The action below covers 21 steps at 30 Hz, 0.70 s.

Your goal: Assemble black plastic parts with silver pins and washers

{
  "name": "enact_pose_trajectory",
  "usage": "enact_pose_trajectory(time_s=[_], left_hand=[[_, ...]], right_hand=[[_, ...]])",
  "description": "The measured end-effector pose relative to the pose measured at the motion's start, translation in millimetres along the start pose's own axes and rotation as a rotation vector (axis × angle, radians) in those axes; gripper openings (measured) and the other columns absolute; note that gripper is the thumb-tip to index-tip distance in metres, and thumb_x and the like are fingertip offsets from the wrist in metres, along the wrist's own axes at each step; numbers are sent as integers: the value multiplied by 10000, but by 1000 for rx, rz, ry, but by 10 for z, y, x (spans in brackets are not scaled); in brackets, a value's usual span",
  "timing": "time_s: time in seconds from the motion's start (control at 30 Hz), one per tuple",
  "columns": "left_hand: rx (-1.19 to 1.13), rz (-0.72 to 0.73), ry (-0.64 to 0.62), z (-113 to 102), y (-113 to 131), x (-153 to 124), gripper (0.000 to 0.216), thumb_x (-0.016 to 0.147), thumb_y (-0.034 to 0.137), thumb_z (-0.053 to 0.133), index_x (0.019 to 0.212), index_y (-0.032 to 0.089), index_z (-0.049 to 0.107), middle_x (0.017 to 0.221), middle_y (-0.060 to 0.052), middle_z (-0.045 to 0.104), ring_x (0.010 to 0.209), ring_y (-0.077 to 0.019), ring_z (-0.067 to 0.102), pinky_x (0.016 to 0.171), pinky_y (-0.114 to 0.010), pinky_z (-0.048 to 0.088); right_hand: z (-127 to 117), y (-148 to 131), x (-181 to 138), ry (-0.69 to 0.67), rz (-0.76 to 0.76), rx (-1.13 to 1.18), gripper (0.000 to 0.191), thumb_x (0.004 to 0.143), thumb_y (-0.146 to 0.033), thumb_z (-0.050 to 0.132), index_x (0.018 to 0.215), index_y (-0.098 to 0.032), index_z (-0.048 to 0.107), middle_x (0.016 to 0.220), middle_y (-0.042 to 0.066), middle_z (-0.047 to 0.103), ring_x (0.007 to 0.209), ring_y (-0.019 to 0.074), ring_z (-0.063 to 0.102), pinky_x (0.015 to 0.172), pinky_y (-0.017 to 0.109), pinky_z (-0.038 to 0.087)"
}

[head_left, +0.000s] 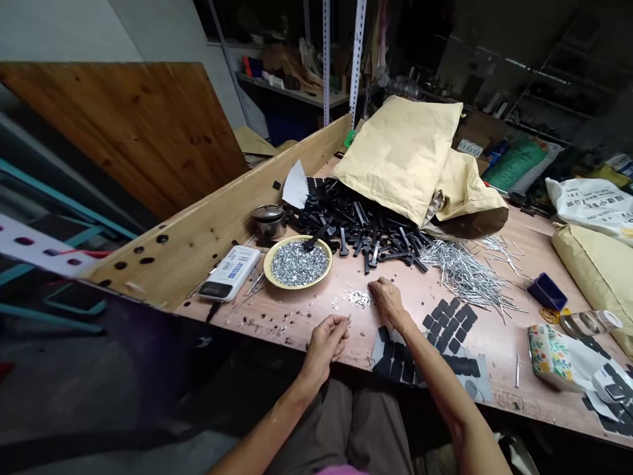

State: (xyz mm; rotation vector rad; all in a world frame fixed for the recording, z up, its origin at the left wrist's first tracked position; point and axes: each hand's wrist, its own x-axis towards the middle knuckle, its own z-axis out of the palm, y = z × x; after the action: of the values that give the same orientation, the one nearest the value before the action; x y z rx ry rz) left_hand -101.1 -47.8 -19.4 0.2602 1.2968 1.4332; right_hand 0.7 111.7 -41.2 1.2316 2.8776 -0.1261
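Note:
Near the table's front edge, my left hand (327, 343) is closed in a pinch on a thin metal pin (349, 318), whose tip pokes out past the fingers. My right hand (387, 298) rests at the right side of a small pile of washers (359, 298), fingertips bent down to the tabletop. Whatever those fingers pinch is too small to make out. Behind the left hand stands a yellow bowl (268, 272) full of small shiny metal washers, with a black scoop-like piece (314, 240) lying in it. Long metal pins (462, 270) are heaped beyond my right hand.
Black plastic parts (366, 227) spill out below a large paper sack (400, 155). A white electronic device (231, 272) and a lidded metal pot (268, 220) stand left. Black pads (450, 323), a tissue pack (548, 356), a blue box (546, 292) and a jar (588, 323) lie right. A wooden board (237, 204) borders the left.

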Motion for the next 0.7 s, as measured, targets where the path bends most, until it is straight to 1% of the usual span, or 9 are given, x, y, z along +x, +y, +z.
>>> enact_pose_trajectory(time_s=[0.07,0.2,0.33,0.37,0.43,0.53,0.57,0.63,0.7], left_hand=[[-15,-34,-17,-4,33,20,422,516,473,717,730,170,514,513,98,462,307,11,243,325,-143,123],[-48,-63,-33,6,68,67,444,535,423,704,867,157,577,528,99,467,307,7,245,329,-151,119],[-66,-67,-58,20,87,107,446,536,428,714,860,131,637,535,87,461,316,10,251,338,-163,107],[-65,-62,-64,27,93,107,454,534,432,719,863,127,650,538,82,464,319,10,252,341,-166,105],[-53,-57,-92,49,99,95,459,536,439,727,864,123,672,544,73,470,328,11,256,344,-170,109],[-34,-55,-138,99,91,51,469,544,453,737,871,120,689,547,64,477,339,9,263,347,-174,121],[-29,-53,-145,119,84,32,476,545,459,740,876,119,691,547,62,482,341,8,265,348,-175,123],[-13,-42,-152,158,69,-11,482,553,468,740,880,118,694,549,58,487,344,7,268,350,-176,127],[12,-26,-166,195,61,-58,472,564,471,735,871,114,698,550,56,488,347,5,269,353,-178,131]], right_hand=[[-27,-26,53,-37,-24,-16,216,887,-104,444,843,-179,642,907,82,635,803,180,581,592,239,401],[-70,-53,102,-85,-58,-14,227,841,-21,452,862,-163,628,943,111,647,851,195,588,608,249,417],[-108,-74,38,-69,-34,31,179,860,-96,458,870,-155,627,921,104,663,806,182,611,628,249,446],[-119,-88,-10,-47,-15,91,175,861,-119,460,865,-158,630,900,91,670,777,172,618,627,245,453],[-147,-133,-145,14,43,365,170,849,-161,467,832,-167,636,817,53,680,704,152,630,608,235,466],[-206,-229,-396,85,170,961,146,807,-253,525,762,-170,637,666,14,663,617,147,639,567,235,484],[-229,-261,-474,93,210,1099,148,788,-283,550,747,-169,636,640,9,657,604,149,640,563,239,491],[-275,-314,-603,111,274,1265,155,747,-316,596,717,-169,634,623,9,656,594,148,640,573,246,506],[-315,-343,-695,131,304,1338,160,720,-328,620,685,-172,632,617,11,658,590,145,638,583,251,514]])
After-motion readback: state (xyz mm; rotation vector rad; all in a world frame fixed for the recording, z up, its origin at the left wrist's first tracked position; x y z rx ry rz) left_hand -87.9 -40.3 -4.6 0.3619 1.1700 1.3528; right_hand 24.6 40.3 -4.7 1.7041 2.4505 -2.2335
